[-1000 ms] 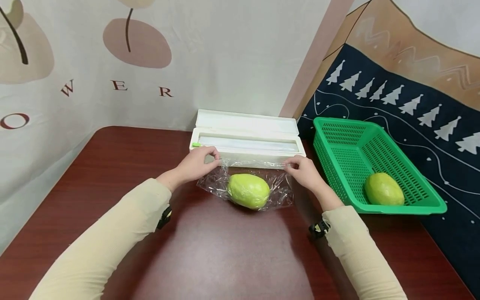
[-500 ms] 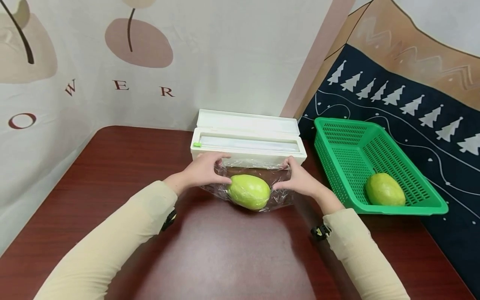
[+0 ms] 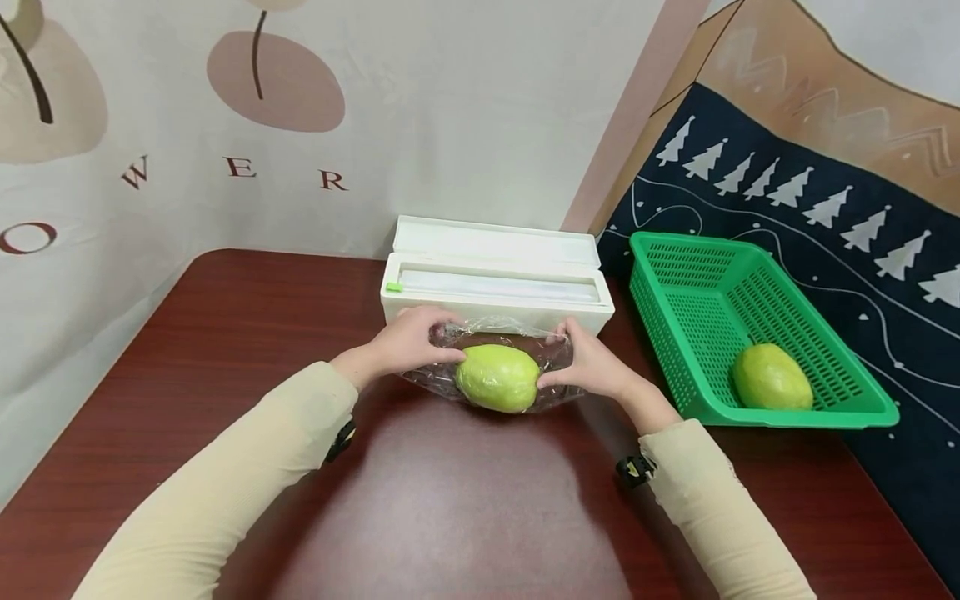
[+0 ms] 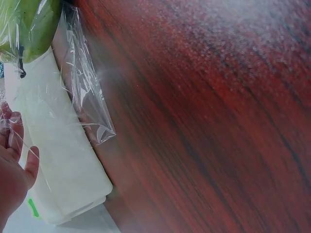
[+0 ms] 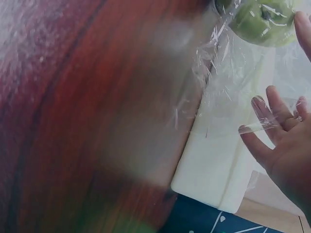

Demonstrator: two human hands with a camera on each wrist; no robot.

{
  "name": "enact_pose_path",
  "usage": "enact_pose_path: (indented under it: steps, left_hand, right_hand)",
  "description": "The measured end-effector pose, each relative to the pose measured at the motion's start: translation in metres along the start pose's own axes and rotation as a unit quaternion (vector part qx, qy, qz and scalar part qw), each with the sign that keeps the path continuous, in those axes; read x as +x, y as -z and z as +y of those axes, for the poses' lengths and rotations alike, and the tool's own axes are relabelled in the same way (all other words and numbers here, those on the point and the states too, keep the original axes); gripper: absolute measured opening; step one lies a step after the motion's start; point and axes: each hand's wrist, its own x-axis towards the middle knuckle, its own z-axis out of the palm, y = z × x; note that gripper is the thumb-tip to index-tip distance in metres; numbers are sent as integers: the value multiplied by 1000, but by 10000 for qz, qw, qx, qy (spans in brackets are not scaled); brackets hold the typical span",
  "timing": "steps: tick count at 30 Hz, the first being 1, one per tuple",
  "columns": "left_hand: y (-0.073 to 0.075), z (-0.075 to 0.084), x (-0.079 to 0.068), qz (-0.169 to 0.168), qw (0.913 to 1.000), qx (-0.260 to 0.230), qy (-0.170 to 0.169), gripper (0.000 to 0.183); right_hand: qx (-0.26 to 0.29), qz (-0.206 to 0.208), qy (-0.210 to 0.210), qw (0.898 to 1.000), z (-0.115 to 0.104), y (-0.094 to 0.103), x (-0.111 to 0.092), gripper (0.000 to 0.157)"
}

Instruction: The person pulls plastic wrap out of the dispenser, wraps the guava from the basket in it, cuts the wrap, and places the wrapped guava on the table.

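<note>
A yellow-green oval fruit [image 3: 498, 378] lies on clear plastic wrap in the head view, with film over its surface. My left hand [image 3: 411, 340] holds the wrap [image 3: 431, 380] at its left side, thumb at the fruit's upper left. On the opposite side my right hand [image 3: 592, 360] holds the wrap with its fingers, and its thumb touches the fruit's right end. Film stretches over the fingers in the right wrist view. The left wrist view shows the fruit's stem end under film, and left fingers bent beside it.
Just behind the fruit stands a white wrap dispenser [image 3: 495, 315], lid raised, with a green slider [image 3: 393, 287]. A green basket [image 3: 806, 417] at the right holds another yellow-green fruit [image 3: 772, 377]. Printed cloths hang behind the dark red table [image 3: 465, 508].
Both hands have shifted from the wrap's far corners inward, their thumbs now at the fruit. The far edge of the wrap has been lifted up behind the fruit. The basket stays put.
</note>
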Motion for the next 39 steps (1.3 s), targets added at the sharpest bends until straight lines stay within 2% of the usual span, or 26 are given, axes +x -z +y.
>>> enact_pose_path:
  steps: [3,7,10,13,18,26,30,39]
  left_hand:
    - [-1,0,-1,0,9999,-114,-3,49]
    - [-3,-1,0,60,9993,-313,-179,45]
    - [-4,-1,1,110,9986,-388,-345,43]
    - [-3,1,2,110,9981,-470,-373,41]
    - [-3,2,2,151,9973,-584,-410,39]
    - [-4,3,1,102,9955,-870,-375,40]
    - [-6,3,2,88,9941,-1033,-328,37]
    - [-7,4,1,551,9948,-487,-710,27]
  right_hand:
    - [43,87,-58,9999,0,-1,1,56]
    - [124,155,-140,9997,-1,0,2,56]
    - [98,219,-66,9997,-1,2,1,64]
    - [4,272,199,9994,0,2,1,68]
    - [-122,330,602,9976,2,2,2,49]
    - [202,453,887,9948,7,0,3,36]
    - [307,479,827,9950,8,-1,4,32]
    - [462,421,473,9969,6,-1,4,30]
